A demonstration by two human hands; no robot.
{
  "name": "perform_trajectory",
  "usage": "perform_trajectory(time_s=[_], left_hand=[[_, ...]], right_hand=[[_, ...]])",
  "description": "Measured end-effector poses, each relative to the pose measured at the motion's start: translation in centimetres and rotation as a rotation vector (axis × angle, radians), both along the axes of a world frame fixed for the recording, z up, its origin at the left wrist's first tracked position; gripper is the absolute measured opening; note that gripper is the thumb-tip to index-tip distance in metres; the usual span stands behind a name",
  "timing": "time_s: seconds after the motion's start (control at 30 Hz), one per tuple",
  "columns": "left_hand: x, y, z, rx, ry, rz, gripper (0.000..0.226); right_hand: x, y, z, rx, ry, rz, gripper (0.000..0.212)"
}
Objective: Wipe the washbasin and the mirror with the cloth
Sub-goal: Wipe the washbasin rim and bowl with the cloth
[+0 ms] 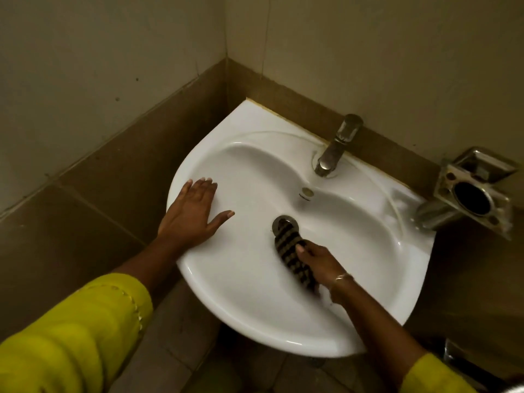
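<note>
A white washbasin (pixel 255 302) is fixed in a tiled corner. My left hand (pixel 195 211) rests flat on its left rim, fingers straight and spread. Inside the bowl my right hand (pixel 320 265) grips a dark striped cloth (pixel 290 251), bunched into a long roll. The far end of the cloth lies over the metal drain (pixel 285 222). A bracelet shows on my right wrist. No mirror is in view.
A metal tap (pixel 337 146) stands at the back of the basin. A metal soap and tumbler holder (pixel 476 191) juts from the wall at the right. Brown tiled walls close in behind and to the left; tiled floor lies below.
</note>
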State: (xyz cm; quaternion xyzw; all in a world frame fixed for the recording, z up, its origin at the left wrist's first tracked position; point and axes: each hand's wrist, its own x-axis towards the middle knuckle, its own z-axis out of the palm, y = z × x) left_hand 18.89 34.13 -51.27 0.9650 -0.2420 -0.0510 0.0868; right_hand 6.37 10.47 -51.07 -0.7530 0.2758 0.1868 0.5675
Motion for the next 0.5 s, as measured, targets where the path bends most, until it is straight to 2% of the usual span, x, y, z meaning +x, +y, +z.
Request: perform_trajectory(time_s=[0.07, 0.1, 0.2, 0.27, 0.33, 0.43, 0.5], left_hand=[[0.0, 0.0, 0.0, -0.006, -0.007, -0.001, 0.115], [0.0, 0.0, 0.0, -0.006, -0.011, -0.002, 0.115], [0.1, 0.1, -0.2, 0.0, -0.011, -0.005, 0.114], [0.2, 0.0, -0.3, -0.006, -0.014, 0.001, 0.114], [0.2, 0.0, -0.3, -0.009, -0.017, 0.006, 0.113], [0.2, 0.0, -0.4, 0.007, -0.025, -0.002, 0.112], [0.3, 0.0, -0.4, 0.015, -0.03, -0.008, 0.113]], right_hand=[[-0.5, -0.9, 1.3, 0.504, 0.086, -0.333, 0.025], [-0.8, -1.2, 1.6, 0.669, 0.109, -0.427, 0.027], [-1.1, -0.1, 1.9, 0.828, 0.158, -0.414, 0.03], [0.0, 1.0, 1.8, 0.794, 0.171, -0.371, 0.036], [2.3, 1.8, 2.3, 0.655, 0.12, -0.339, 0.043], [7.0, 3.0, 4.1, 0.289, -0.206, -0.254, 0.039], [10.1, 3.3, 5.1, -0.125, -0.533, -0.066, 0.039]])
